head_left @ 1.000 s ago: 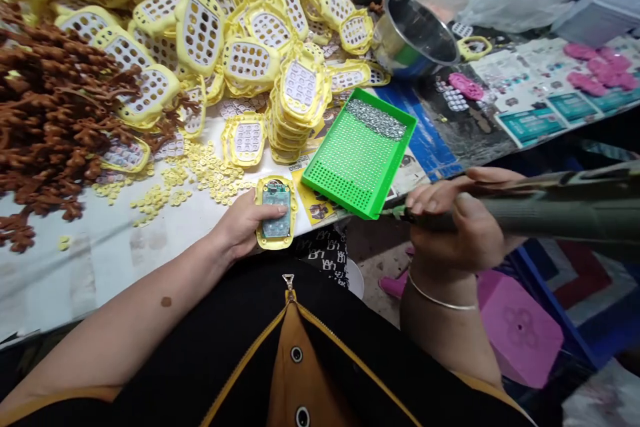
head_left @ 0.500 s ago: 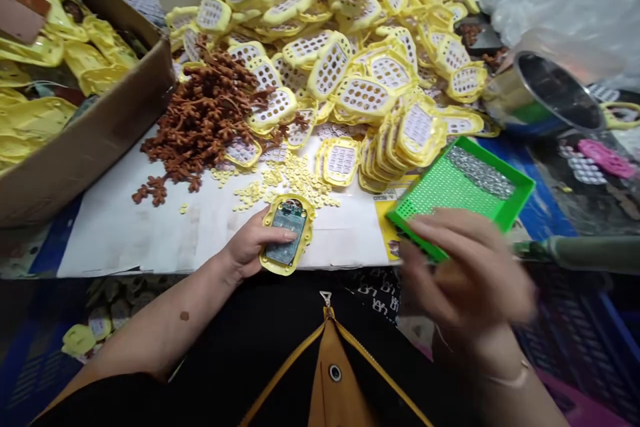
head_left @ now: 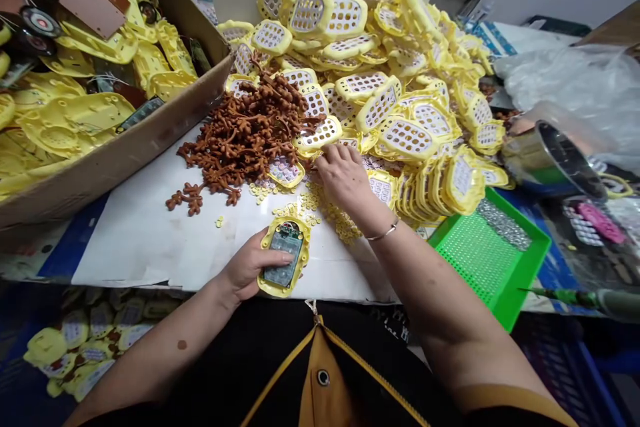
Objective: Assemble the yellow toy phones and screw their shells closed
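Note:
My left hand (head_left: 249, 265) is closed around a yellow plastic shell (head_left: 276, 289), its thumb lying over a green circuit board (head_left: 284, 260) set inside. Over the middle of the table, my right hand (head_left: 345, 177) reaches down with curled fingers beside the brown rubbery branched pieces (head_left: 245, 123) and the perforated yellow panels (head_left: 406, 137). Its fingertips are hidden, so whatever they pinch does not show. Small pale yellow rings (head_left: 345, 223) lie scattered just below that hand.
A cardboard box (head_left: 125, 150) of yellow shells and speakers stands at the left. To the right are a green perforated tray (head_left: 473, 260) with small silver parts, a metal pot (head_left: 545, 160) and a screwdriver (head_left: 600, 300). Clear plastic bags (head_left: 565, 90) lie behind.
My right hand has gone from above the green tray to the pile's front, left and farther away. The left hand keeps hold of the yellow shell. The camera view has shifted.

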Tool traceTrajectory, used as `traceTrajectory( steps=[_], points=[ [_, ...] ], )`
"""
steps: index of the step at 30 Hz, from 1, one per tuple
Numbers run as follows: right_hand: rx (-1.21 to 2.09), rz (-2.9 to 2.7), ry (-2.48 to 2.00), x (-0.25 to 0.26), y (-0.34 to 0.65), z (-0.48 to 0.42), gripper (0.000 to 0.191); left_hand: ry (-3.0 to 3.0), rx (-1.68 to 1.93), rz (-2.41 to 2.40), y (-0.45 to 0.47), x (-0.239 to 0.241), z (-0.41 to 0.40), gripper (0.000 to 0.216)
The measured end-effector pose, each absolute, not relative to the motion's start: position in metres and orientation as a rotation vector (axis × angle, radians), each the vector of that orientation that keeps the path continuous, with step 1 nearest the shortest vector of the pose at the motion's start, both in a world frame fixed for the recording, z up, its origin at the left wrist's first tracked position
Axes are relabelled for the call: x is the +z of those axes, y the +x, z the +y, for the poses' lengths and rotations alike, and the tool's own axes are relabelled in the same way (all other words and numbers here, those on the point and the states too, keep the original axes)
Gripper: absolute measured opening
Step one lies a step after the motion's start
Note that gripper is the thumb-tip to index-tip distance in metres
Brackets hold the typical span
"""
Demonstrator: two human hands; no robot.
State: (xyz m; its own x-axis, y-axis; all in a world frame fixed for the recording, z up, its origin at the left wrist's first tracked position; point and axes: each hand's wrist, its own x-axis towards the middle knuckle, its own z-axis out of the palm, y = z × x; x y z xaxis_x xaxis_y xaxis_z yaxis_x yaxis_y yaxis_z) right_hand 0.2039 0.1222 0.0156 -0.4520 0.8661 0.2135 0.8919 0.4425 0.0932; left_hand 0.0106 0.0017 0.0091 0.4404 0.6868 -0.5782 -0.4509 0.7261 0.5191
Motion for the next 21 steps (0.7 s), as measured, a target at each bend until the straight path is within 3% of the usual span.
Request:
traceTrajectory(
  steps=[4, 6, 9, 11, 16, 21],
  points=[
    [-0.088, -2.331, -1.612, 0.024, 0.227, 0.107, 0.013, 0.283, 0.702, 0.817, 0.006, 0.007, 0.004, 0.042],
    [0.317, -2.096, -1.594, 0.024, 0.235, 0.092, 0.008, 0.303, 0.72, 0.813, 0.007, 0.007, 0.005, 0.041],
    [1.047, -1.587, -1.422, 0.018, 0.237, 0.063, 0.023, 0.359, 0.76, 0.824, 0.01, 0.008, 0.004, 0.039],
    [1.346, -1.279, -1.301, 0.013, 0.233, 0.043, 0.031, 0.392, 0.788, 0.83, 0.013, 0.009, 0.003, 0.039],
    [1.585, -0.963, -1.148, 0.01, 0.223, 0.008, 0.033, 0.603, 0.882, 0.884, 0.019, 0.017, -0.003, 0.047],
    [1.829, -0.768, -1.105, 0.014, 0.22, -0.009, 0.036, 1.407, 0.826, 0.817, 0.024, 0.022, -0.009, 0.048]
  ],
)
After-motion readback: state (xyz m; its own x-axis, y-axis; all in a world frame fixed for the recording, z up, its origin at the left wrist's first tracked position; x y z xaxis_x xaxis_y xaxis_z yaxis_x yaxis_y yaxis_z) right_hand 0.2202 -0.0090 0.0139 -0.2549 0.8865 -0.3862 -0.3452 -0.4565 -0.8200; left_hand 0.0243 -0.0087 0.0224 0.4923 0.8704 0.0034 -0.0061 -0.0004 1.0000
